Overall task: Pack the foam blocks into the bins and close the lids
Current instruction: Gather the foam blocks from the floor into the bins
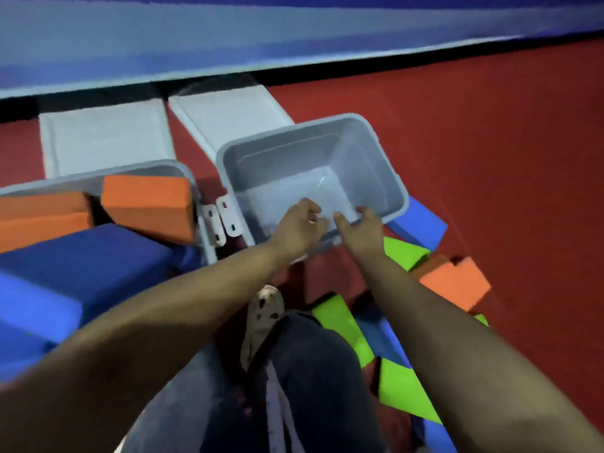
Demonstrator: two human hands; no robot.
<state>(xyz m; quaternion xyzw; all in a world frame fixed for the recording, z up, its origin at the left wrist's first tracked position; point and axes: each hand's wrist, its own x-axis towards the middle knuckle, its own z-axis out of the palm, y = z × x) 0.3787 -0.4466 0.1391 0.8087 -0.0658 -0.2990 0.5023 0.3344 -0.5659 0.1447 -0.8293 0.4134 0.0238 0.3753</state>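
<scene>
Both the left hand (299, 223) and the right hand (362, 225) curl their fingers over the empty bin (376, 165)'s six-o'clock rim; likely light, stiff, slippery plastic

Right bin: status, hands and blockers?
Both hands, left and right, at right bin's near rim, grip unclear. Bin empty, tilted, lid open. Foam blocks underfoot.

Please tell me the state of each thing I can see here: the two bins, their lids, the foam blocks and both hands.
Right bin: open, empty, tilted.
Left bin: open, full of orange and blue foam blocks.
Lids: both off, lying flat on the red floor behind the bins.
Loose foam blocks: on the floor, not packed.
Left hand: fingers curled over the right bin's near rim.
Right hand: at the same rim; grip unclear.
</scene>
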